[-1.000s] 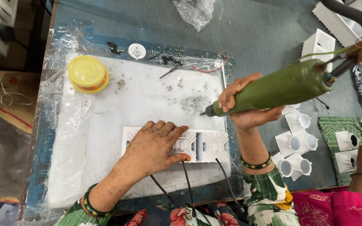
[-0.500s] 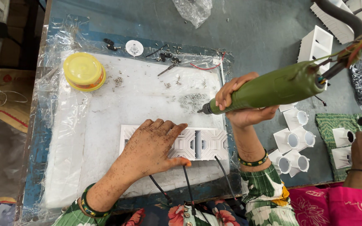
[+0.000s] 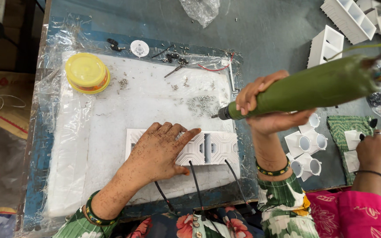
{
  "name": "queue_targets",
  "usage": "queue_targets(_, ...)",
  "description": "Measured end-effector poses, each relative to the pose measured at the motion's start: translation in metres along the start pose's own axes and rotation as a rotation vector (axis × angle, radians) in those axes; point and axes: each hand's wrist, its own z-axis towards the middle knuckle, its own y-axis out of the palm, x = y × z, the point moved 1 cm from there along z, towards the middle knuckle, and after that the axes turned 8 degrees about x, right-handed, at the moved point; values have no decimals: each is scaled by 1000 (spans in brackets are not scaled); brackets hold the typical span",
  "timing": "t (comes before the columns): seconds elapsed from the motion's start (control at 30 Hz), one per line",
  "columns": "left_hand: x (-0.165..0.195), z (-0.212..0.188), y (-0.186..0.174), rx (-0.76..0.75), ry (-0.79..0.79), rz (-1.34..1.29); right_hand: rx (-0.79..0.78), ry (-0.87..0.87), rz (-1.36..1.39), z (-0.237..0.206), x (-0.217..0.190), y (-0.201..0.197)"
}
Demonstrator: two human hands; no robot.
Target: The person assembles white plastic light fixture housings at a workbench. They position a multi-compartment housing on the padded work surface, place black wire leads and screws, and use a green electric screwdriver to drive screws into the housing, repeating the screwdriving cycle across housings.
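My left hand lies flat, fingers spread, on a white plastic ribbed panel that rests on a white foam pad. Several black wires run from the panel toward me. My right hand grips a green electric screwdriver, held level above the pad. Its tip points left, close to a pile of small screws and just above the panel's right end.
A yellow round tub stands at the pad's far left. Loose screws, a white disc and small tools lie along the far edge. White plastic housings sit to the right. Another person's hand in a pink sleeve works at the right edge.
The screwdriver in my right hand has shifted slightly left and lower, its tip nearer the screw pile. My left hand stays pressed on the panel.
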Motion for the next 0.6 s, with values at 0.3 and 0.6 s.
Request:
queue_targets(0.3, 0, -2, 2, 19, -1, -5, 21, 63, 41, -20, -70, 2)
queue_targets(0.6, 0, -2, 2, -10, -11, 21, -229, 275, 242, -39, -83, 10)
